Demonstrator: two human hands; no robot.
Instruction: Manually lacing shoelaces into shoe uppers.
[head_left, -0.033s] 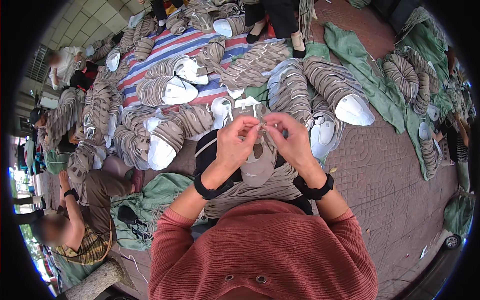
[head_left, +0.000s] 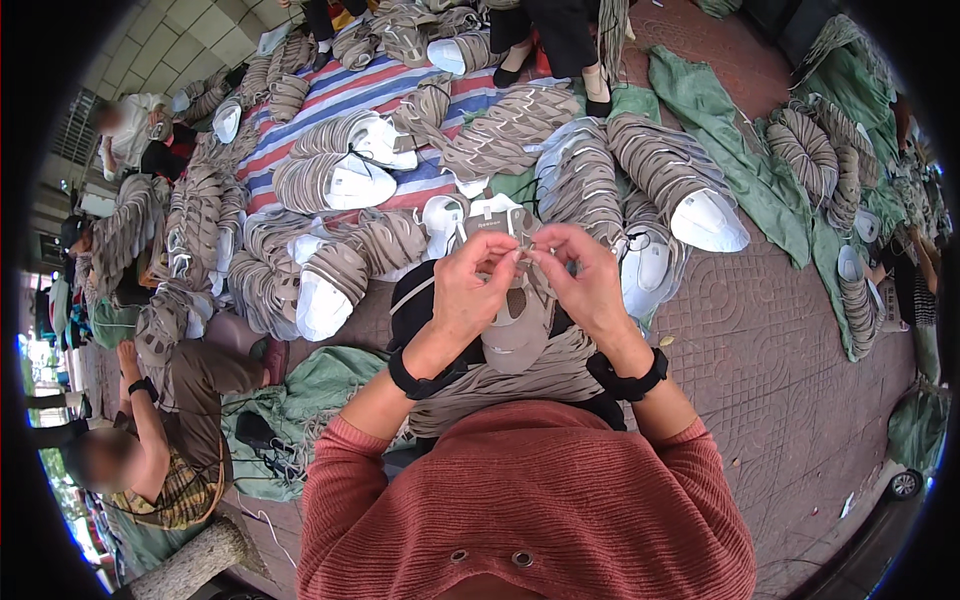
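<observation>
A grey-brown shoe upper [head_left: 516, 347] lies over my lap, its rounded toe toward me and its tongue end away. Above its eyelet area my left hand [head_left: 472, 285] is closed in a pinch. My right hand [head_left: 583, 278] pinches close beside it, the fingertips of both nearly meeting. Between them is a thin grey shoelace, mostly hidden by the fingers. A bundle of grey shoelaces [head_left: 500, 387] rests across my lap under the upper. Both wrists wear black bands.
Stacked shoe uppers [head_left: 650, 160] with white undersides lie ahead, several on a striped sheet [head_left: 330, 100]. Green sacking [head_left: 715, 140] stretches to the right. At left a seated person [head_left: 150, 440] works near another green sack [head_left: 340, 375]. Paving [head_left: 760, 350] lies to my right.
</observation>
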